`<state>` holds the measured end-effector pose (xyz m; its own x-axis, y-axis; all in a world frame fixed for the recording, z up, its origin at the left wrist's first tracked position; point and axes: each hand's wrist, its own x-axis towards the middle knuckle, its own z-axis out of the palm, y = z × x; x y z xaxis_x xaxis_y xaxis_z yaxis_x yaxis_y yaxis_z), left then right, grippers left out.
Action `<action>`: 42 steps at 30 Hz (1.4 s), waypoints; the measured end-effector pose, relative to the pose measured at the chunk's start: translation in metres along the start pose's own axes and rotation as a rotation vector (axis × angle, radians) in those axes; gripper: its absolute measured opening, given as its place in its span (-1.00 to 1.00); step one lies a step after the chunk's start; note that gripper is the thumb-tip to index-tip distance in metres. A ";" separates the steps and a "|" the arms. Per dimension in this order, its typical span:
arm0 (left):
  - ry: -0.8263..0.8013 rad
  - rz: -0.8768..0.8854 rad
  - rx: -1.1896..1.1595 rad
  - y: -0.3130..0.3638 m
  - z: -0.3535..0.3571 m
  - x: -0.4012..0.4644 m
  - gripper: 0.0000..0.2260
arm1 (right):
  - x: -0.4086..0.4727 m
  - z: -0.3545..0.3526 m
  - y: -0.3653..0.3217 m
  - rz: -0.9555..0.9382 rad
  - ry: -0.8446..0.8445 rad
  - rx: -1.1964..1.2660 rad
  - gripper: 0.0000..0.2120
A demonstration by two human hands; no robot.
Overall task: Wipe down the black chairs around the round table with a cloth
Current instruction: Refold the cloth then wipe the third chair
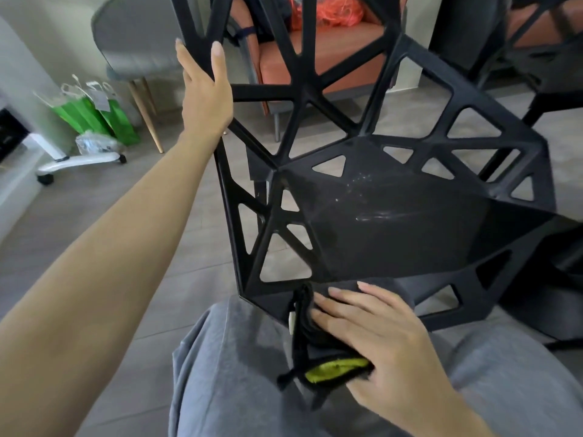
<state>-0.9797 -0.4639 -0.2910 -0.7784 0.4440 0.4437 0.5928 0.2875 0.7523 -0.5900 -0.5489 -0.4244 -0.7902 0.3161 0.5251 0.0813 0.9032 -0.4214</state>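
Your left hand (206,89) grips a strut of the black plastic chair (394,216) with its open triangular lattice, fingers curled round the backrest bar. Your right hand (388,335) lies with fingers straight and spread, pressing the black cloth with a yellow-green patch (318,351) against the chair's front seat edge; the cloth sits under your palm and bunches out to its left. Pale smears mark the seat's middle, well beyond your fingertips. Your grey trousers (239,373) touch the seat edge.
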 end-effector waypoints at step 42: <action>-0.309 0.730 0.416 -0.001 -0.029 -0.218 -0.70 | -0.030 -0.005 0.049 0.071 0.269 -0.357 -0.51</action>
<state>-0.8167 -0.5860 -0.3746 -0.1233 0.8284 0.5464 0.9924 0.1019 0.0696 -0.5588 -0.5129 -0.4570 -0.5931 0.4020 0.6976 0.3710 0.9054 -0.2063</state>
